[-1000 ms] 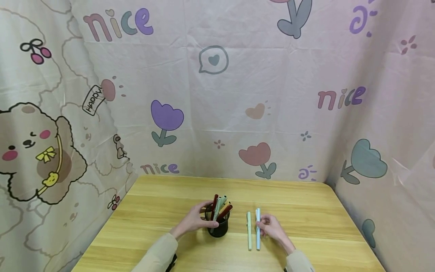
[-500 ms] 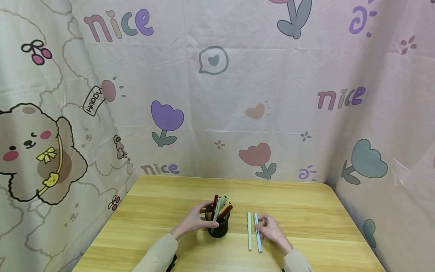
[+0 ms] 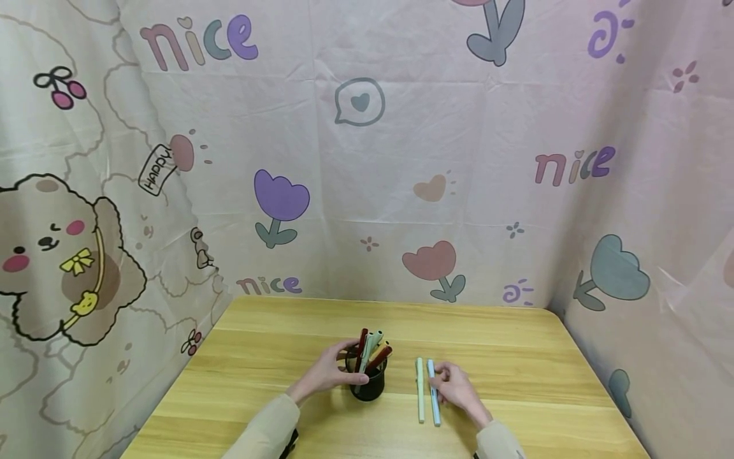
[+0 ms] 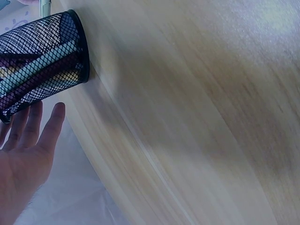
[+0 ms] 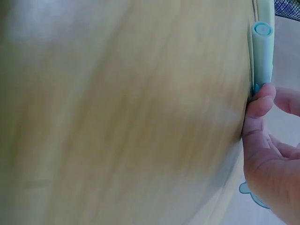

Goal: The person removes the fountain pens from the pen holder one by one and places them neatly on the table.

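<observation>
A black mesh pen holder [image 3: 374, 386] stands upright on the table, with several red, pale green and yellow pens [image 3: 366, 352] leaning in it. My left hand [image 3: 327, 371] holds it from the left, thumb across the front and fingers behind; the left wrist view shows those fingers along the mesh [image 4: 44, 77]. To the right of the holder, a light blue pen [image 3: 436, 413] lies slightly slanted on the table. My right hand [image 3: 456, 387] pinches this pen partway along its length. Just left of it lies a pale green pen [image 3: 421, 396], pointing away from me.
The wooden table [image 3: 258, 338] extends to both sides and behind the holder. A printed cloth [image 3: 355, 191] hangs along its back and sides.
The light blue pen has come down flat onto the table, tilting slightly, its far end now nearer me. My right hand has shifted slightly with it; the left hand and holder have stayed put.
</observation>
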Available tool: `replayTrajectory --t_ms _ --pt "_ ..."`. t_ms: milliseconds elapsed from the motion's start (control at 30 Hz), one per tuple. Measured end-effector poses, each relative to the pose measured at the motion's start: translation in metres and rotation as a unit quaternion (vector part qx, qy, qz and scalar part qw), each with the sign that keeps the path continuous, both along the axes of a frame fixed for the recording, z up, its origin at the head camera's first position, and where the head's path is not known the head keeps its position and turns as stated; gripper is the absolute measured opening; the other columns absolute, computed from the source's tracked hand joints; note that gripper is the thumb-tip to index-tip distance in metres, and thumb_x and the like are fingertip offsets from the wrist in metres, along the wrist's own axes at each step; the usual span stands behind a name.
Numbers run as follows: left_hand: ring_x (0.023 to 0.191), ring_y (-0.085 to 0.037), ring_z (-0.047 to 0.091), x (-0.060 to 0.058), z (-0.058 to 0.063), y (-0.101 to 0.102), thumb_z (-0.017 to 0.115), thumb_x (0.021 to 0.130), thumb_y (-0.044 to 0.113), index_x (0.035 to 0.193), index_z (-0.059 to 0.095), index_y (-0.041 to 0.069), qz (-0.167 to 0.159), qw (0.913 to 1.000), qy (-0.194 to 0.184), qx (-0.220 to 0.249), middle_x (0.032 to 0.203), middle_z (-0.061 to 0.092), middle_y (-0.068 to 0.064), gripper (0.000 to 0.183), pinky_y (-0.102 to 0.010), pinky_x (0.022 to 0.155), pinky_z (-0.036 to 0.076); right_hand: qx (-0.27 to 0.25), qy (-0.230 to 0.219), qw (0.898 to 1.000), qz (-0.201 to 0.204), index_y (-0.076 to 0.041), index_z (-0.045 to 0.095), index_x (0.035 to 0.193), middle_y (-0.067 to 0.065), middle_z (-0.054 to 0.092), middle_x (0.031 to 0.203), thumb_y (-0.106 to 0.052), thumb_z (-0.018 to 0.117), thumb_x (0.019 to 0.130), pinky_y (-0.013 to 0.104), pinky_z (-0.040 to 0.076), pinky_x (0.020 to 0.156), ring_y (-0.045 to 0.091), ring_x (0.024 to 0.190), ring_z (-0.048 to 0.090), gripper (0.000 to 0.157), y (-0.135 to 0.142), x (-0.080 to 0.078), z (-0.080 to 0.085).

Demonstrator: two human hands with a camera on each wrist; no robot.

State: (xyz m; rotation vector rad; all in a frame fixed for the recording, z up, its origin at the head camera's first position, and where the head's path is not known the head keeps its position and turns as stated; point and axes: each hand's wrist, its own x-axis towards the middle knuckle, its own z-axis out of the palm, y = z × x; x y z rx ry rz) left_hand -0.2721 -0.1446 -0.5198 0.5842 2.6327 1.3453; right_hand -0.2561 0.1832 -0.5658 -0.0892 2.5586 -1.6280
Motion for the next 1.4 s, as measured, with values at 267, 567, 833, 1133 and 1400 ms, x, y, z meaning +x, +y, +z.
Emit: replayTrajectory --t_ms 267,567,833,1133,1400 --pt "0.138 -0.050 0.043 0.0004 0.0004 0.0004 0.086 0.077 0.043 0.152 0.042 0.013 -0.001 1.0000 0.001 0.000 0.155 0.043 -0.023 0.092 -0.075 0.106 0.038 -0.002 -0.010 1.000 -0.008 0.012 0.055 0.114 0.007 0.060 0.077 -0.001 0.068 0.088 0.022 0.050 0.045 0.013 0.055 0.057 0.033 -0.0021 0.0013 0.0027" --pt "0.138 -0.050 0.044 -0.0001 0.0003 0.0004 0.086 0.077 0.044 0.152 0.042 0.012 0.001 1.0000 0.000 -0.002 0.155 0.043 -0.023 0.093 -0.075 0.107 0.039 0.003 -0.011 1.000 -0.010 0.013 0.055 0.117 0.007 0.061 0.078 -0.001 0.067 0.088 0.023 0.051 0.045 0.014 0.056 0.058 0.034 -0.0022 0.0009 0.0020" --pt "0.138 -0.051 0.043 0.0000 0.0009 0.0002 0.086 0.077 0.045 0.152 0.042 0.011 0.002 1.0000 0.000 -0.005 0.155 0.043 -0.024 0.094 -0.076 0.106 0.038 0.009 -0.006 1.000 -0.009 0.013 0.056 0.117 0.009 0.063 0.078 -0.002 0.068 0.088 0.023 0.050 0.044 0.014 0.055 0.058 0.035 -0.0022 0.0008 0.0011" --pt "0.138 -0.050 0.043 0.0006 0.0019 0.0001 0.086 0.077 0.045 0.152 0.042 0.011 0.003 1.0000 0.002 -0.004 0.155 0.043 -0.023 0.093 -0.075 0.107 0.038 0.009 -0.006 1.000 -0.005 0.012 0.056 0.117 0.009 0.063 0.078 -0.003 0.068 0.090 0.024 0.050 0.044 0.014 0.054 0.057 0.033 -0.0015 0.0002 0.0002" --pt "0.139 -0.050 0.043 0.0002 0.0017 0.0001 0.086 0.077 0.045 0.152 0.043 0.013 0.001 1.0000 0.003 -0.003 0.155 0.043 -0.023 0.092 -0.075 0.107 0.038 0.008 -0.002 1.000 -0.004 0.013 0.056 0.116 0.008 0.062 0.076 -0.002 0.067 0.090 0.023 0.050 0.043 0.013 0.053 0.057 0.032 -0.0016 -0.0009 -0.0012"
